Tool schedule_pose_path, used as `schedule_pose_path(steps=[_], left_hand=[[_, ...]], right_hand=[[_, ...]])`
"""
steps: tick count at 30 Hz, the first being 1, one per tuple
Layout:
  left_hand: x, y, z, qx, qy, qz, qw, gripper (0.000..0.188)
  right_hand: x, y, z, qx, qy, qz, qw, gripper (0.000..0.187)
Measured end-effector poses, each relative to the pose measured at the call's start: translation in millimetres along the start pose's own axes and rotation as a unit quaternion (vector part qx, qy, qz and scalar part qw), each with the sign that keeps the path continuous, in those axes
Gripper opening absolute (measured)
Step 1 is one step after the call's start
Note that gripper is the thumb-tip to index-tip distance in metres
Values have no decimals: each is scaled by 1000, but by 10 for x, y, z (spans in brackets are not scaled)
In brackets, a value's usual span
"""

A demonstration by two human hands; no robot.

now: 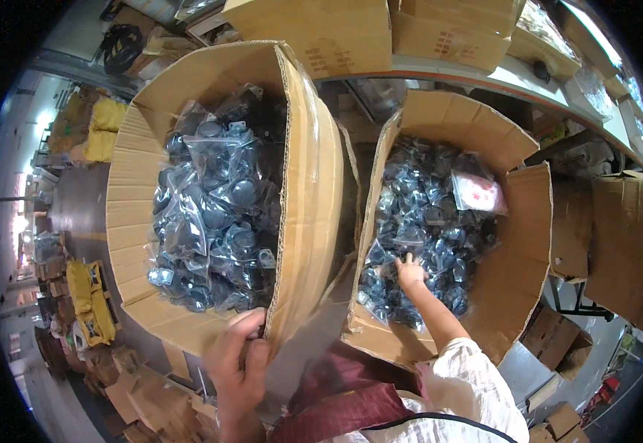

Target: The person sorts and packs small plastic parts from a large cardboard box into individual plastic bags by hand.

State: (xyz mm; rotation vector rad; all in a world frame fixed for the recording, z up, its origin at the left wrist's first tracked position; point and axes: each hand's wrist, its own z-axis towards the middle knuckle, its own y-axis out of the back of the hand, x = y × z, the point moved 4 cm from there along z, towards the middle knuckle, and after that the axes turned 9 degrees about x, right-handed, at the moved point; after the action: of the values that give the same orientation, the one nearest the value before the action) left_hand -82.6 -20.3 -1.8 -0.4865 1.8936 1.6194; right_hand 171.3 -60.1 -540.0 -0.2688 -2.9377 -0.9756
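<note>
Two tall open cardboard boxes stand side by side in front of me. The left box [310,184] holds many clear plastic bags [214,196] with dark round parts inside. My left hand [242,362] is at this box's near right corner, with its fingers curled over the rim; it is slightly blurred. Similar bags [439,229] fill the right box [524,244]. Into that box reaches my right hand [411,273], its fingers apart and touching the top of the bags. A pink-and-white packet [478,192] lies on the bags beyond it.
Large closed cartons [314,33] sit on a shelf [439,70] behind the boxes. More cartons [620,244] are stacked at the right. On the left, yellow sacks [89,299] and flattened cardboard [159,402] lie along the floor. A narrow gap separates the two boxes.
</note>
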Motion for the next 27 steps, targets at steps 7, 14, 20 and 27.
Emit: schedule_pose_path(steps=[7,14,20,27], left_hand=[[-4,-75,43,-49,35,-134,989,54],[-16,-88,22,-88,37,-116,989,89],[-11,-86,-25,-92,45,-119,988,80],[16,-212,-160,-60,54,-170,982,65]], right_hand=[[-36,25,271,138,-59,27,988,69],[105,197,82,76,-106,50,990,76],[45,32,205,40,-98,185,977,80],[42,-44,271,38,-134,239,961,81]])
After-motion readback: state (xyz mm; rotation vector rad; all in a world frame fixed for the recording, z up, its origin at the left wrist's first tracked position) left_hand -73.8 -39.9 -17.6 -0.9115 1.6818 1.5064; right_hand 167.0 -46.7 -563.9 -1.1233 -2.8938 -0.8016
